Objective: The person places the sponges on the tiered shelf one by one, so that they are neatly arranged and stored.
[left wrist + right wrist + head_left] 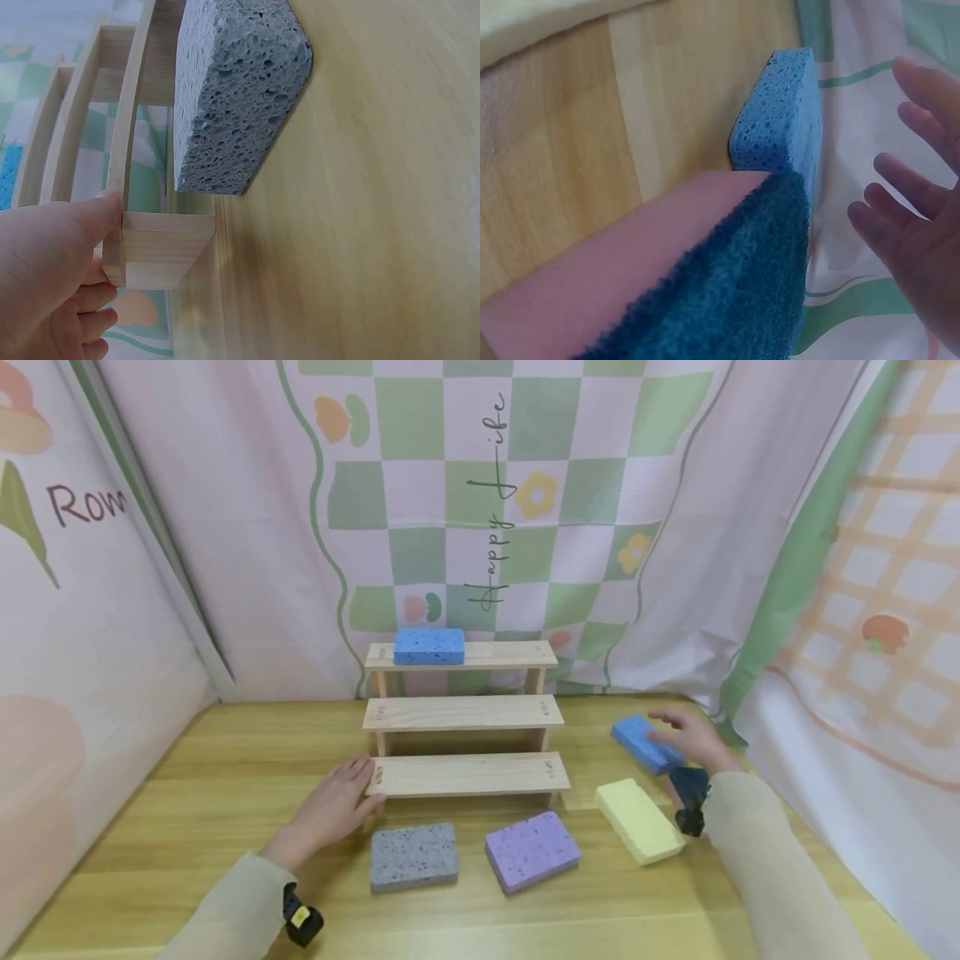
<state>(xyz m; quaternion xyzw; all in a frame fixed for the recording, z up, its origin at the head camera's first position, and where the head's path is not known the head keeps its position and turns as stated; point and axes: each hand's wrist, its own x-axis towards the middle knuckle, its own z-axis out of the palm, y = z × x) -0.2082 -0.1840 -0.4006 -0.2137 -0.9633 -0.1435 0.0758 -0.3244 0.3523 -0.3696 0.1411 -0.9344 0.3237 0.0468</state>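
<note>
A three-step wooden shelf [465, 775] stands in the middle of the table. My left hand [333, 806] grips the left end of its lowest step; the left wrist view shows the thumb and curled fingers about the board. One blue sponge [429, 646] lies on the top step. Over at the right, my right hand [693, 739] hovers above another blue sponge [641, 743], its fingers spread and holding nothing. In the right wrist view, a pink sponge with a dark blue scouring side [727, 277] sits close by, partly hidden under the wrist in the head view.
In front of the shelf lie a grey sponge [414, 857] and a purple sponge [532, 852]. A pale yellow sponge [640, 821] is to their right. Patterned curtains [480, 485] hang behind the table and at both sides.
</note>
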